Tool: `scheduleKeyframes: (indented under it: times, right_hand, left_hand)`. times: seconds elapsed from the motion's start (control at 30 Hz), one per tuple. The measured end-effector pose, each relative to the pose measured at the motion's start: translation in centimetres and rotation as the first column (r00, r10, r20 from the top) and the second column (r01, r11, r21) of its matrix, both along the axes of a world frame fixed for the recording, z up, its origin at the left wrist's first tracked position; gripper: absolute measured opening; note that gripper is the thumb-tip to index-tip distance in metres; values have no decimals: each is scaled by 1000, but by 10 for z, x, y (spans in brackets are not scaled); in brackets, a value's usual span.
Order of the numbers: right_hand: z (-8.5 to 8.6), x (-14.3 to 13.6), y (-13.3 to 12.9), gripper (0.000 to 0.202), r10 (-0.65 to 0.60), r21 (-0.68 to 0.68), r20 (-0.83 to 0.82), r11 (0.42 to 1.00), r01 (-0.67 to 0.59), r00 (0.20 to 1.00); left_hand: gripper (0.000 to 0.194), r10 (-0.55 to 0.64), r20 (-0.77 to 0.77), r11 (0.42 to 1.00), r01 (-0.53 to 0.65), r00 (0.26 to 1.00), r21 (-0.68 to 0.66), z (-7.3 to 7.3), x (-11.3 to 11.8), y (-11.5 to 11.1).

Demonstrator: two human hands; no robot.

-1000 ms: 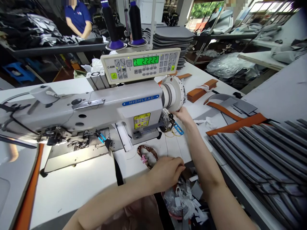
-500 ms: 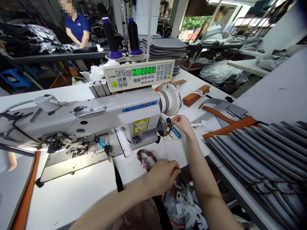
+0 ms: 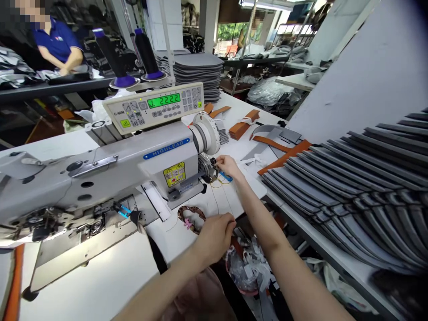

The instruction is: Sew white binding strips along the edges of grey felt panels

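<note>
Right fingers [image 3: 219, 160] bend at a round black knob [image 3: 213, 161], left fingers [image 3: 230, 219] curl near smooth white tabletop [image 3: 175, 243], both grips unclear.

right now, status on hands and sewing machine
Right hand at black knob, below handwheel. Left hand fingers pinched, contents unclear. Sewing machine display lit. Patterned band beside left hand.

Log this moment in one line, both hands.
right hand: at black knob | left hand: curled, any held item unclear | near left: patterned band, pink charm | sewing machine: display lit
</note>
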State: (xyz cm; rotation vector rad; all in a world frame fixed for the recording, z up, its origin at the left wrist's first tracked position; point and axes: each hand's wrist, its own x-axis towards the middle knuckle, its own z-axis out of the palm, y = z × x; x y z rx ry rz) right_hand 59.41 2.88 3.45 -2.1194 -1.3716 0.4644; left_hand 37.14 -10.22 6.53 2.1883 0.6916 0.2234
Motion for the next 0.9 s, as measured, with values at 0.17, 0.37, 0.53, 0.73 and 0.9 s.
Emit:
scheduleKeyframes:
  times: [0.17,0.37,0.53,0.73,0.9]
  right_hand:
    - [1,-3,-41,29,8,-93,151,996,6,988]
    - [4,10,-40,37,70,-127,126,990,-54,990]
    - [34,53,-47,25,165,-125,-26,978,-167,986]
    - [49,49,-37,27,265,-150,-178,945,-292,948]
    - [38,40,-31,29,209,-96,-169,969,-227,963]
  left_hand:
    - [20,-200,13,979,200,980,34,16,-17,-25]
    - [20,-235,-127,963,248,964,105,18,-22,-30]
    - [21,-207,-229,959,244,951,146,8,-17,-31]
    - [25,-217,-248,953,260,944,157,12,-8,-30]
    - [19,-270,-235,942,306,934,135,10,-15,-35]
